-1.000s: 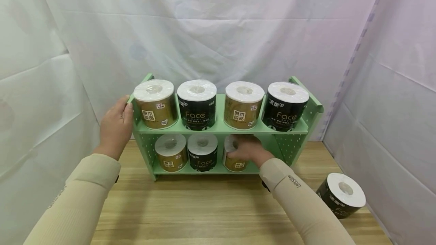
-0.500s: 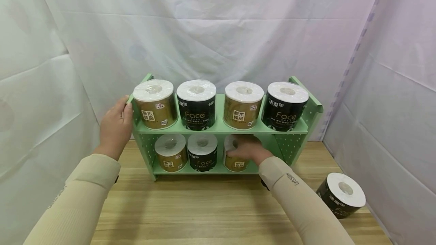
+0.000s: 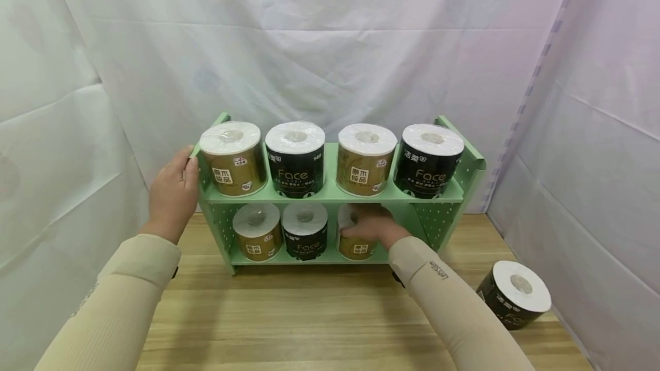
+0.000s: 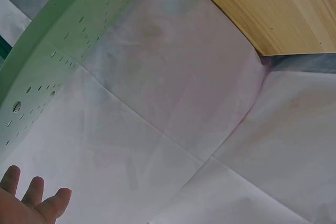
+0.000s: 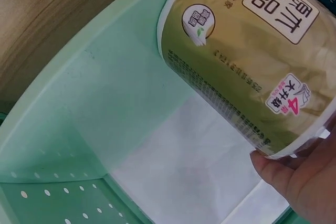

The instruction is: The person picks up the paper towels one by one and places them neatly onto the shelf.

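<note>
My right hand (image 3: 372,228) grips the top of a gold-wrapped toilet roll (image 3: 357,249) on the lower shelf. In the right wrist view, that gold roll (image 5: 252,51) has a fingertip at its rim; the other fingers are mostly hidden. My left hand (image 3: 174,193) rests against the left side of the green two-tier rack (image 3: 330,263). In the left wrist view, fingers of the left hand (image 4: 34,203) extend loosely beside the perforated side panel (image 4: 63,45). To the left of the gripped roll stand a black roll (image 3: 305,245) and another gold roll (image 3: 258,248).
On the upper shelf several rolls stand upright, alternating gold and black, such as the gold roll (image 3: 234,173) and the black roll (image 3: 427,172). Another black roll (image 3: 515,299) sits on the wooden table (image 3: 299,325) at the right. White cloth (image 3: 330,62) hangs behind.
The view has shifted slightly, so the rack and rolls appear a little further left. Both hands keep their places, the right on the gold roll and the left at the rack's side.
</note>
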The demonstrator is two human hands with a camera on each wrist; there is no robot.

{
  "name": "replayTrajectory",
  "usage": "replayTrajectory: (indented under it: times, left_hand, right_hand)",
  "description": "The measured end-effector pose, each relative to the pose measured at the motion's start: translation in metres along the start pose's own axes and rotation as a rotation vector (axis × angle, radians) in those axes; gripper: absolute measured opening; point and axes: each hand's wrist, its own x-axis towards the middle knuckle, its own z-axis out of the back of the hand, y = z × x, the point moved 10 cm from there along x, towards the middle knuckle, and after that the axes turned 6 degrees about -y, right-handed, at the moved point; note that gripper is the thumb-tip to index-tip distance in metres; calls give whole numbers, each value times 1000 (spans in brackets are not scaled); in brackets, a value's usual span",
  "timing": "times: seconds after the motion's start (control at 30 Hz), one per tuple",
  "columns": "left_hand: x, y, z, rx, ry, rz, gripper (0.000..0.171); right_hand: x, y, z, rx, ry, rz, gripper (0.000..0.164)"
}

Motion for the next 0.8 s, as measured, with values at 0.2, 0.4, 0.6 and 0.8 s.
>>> replayTrajectory:
  times: [0.2, 0.4, 0.6, 0.8]
  left_hand:
    - [-1, 0, 0, -1, 2, 3, 46]
    - [-1, -1, 1, -2, 6, 10, 46]
    - [-1, -1, 1, -4, 9, 13, 46]
    - [-1, 0, 1, -1, 6, 12, 46]
  right_hand:
    - [0, 0, 0, 17, -65, 25, 76]
    - [-1, -1, 0, 15, -115, 43, 72]
    - [-5, 2, 1, -36, -174, 65, 75]
    - [-14, 5, 2, -133, -239, 103, 80]
